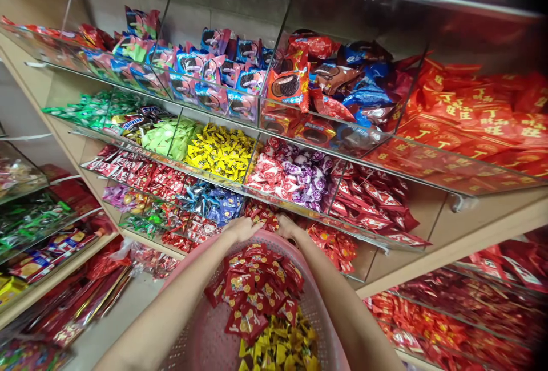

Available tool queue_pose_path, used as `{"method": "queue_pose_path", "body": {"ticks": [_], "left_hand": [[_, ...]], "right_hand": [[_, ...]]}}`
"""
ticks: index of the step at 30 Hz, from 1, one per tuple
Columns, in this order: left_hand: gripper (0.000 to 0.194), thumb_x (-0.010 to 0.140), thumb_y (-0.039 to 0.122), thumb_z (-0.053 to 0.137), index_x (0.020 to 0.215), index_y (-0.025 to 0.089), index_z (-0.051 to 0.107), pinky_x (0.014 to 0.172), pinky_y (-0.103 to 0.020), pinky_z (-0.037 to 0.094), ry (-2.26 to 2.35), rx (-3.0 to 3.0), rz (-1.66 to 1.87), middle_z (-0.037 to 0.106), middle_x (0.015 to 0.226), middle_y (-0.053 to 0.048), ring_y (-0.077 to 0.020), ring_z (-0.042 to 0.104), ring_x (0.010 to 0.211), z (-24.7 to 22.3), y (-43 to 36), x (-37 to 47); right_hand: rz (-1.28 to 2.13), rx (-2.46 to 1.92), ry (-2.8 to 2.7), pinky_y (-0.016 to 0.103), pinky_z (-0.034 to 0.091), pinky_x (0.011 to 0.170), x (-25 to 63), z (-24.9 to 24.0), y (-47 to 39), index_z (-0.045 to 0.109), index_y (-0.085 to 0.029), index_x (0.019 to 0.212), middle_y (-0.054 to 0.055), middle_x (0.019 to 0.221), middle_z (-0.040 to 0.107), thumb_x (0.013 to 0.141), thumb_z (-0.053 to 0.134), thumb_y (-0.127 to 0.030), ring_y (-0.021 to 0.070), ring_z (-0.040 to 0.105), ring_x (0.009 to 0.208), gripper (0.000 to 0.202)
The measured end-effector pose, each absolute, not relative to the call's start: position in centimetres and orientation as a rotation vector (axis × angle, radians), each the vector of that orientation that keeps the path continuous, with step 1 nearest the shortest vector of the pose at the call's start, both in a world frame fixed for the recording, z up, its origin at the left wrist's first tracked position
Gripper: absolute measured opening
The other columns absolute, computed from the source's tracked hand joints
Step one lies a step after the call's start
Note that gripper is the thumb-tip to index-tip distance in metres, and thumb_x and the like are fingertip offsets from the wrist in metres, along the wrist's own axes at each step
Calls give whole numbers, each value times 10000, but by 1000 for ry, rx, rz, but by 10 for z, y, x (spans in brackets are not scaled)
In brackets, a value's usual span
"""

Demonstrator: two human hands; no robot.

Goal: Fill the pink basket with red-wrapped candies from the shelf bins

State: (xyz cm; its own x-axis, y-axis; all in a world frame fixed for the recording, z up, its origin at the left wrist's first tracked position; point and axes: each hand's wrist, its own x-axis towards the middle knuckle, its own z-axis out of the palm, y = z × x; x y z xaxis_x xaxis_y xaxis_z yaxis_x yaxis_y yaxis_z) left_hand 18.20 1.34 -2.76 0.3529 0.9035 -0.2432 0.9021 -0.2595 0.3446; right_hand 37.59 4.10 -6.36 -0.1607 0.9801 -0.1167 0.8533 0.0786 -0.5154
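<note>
My left hand [243,229] and my right hand [286,227] reach past the far rim of a pink plastic basket [197,325] into a low shelf bin. Between them is a cluster of small red candy packets [262,214], with a hand closed in on each side. The fingertips are partly hidden among the packets and behind the shelf's clear front. Inside the basket below my forearms lie a heap of matching red packets [257,282] and a pile of yellow-wrapped candies [282,345].
Clear-fronted shelves rise ahead, holding yellow candies [220,151], purple-wrapped candies [310,174], cookie packs [291,85] and orange-red packets [466,114]. A clear shelf front [291,208] hangs just above my hands. More candy racks [34,228] stand left.
</note>
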Motion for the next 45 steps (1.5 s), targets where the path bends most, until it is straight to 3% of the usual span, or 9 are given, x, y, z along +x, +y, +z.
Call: {"method": "queue_pose_path", "body": {"ticks": [4,11,16,22,27,32,39,45], "left_hand": [[839,725,729,56,830,163,667,771,-381,449,1581,2208,5,649,962,-165,-305,600,911,-30,14,182],[848,719,734,45,802,162,665,751,-408,457,1561,2221,25,653,937,-175,-322,605,891,-33,16,181],[837,732,719,49,791,153,663,753,-421,457,1563,2227,30,650,936,-185,-334,602,898,-33,16,181],[786,749,698,95,835,156,658,754,-409,457,1575,2239,27,649,953,-178,-324,604,898,-31,15,181],[810,744,706,74,849,158,660,762,-400,454,1579,2239,16,645,971,-176,-317,600,913,-32,16,181],[839,737,714,48,827,151,665,771,-389,453,1578,2249,6,646,966,-175,-311,599,918,-34,17,181],[825,740,709,66,840,147,661,768,-410,453,1548,2251,0,644,969,-180,-326,596,919,-33,17,181],[764,767,672,91,875,158,646,779,-419,448,1540,2252,-11,640,989,-172,-325,592,934,-28,15,181]], "right_hand": [[661,-1875,-2173,286,440,767,379,-63,39,588,-165,998,104,1021,621,452,767,-234,267,583,926,579],[358,-1866,-2170,324,355,908,377,-35,19,483,-173,1144,120,1188,526,737,556,-205,268,474,1119,415],[91,-1778,-2291,335,297,965,366,-6,-11,413,-158,1221,124,1201,495,760,505,-121,250,426,1145,472],[-229,-1634,-2368,372,399,813,358,15,-58,434,-176,1186,113,1117,518,802,405,-88,241,469,982,395],[43,-1501,-2213,361,400,848,366,3,-95,374,-209,1219,79,1129,505,785,469,-146,221,460,1005,448],[290,-1573,-2091,340,398,840,367,-12,-104,431,-185,1152,90,1062,540,753,508,-166,224,493,1003,407],[663,-1683,-1878,264,422,663,368,-12,-94,528,-182,939,39,839,636,695,590,-235,174,576,744,257],[1217,-1374,-1597,279,464,651,369,-10,-98,542,-166,933,15,821,649,638,672,-357,154,582,692,374]]}}
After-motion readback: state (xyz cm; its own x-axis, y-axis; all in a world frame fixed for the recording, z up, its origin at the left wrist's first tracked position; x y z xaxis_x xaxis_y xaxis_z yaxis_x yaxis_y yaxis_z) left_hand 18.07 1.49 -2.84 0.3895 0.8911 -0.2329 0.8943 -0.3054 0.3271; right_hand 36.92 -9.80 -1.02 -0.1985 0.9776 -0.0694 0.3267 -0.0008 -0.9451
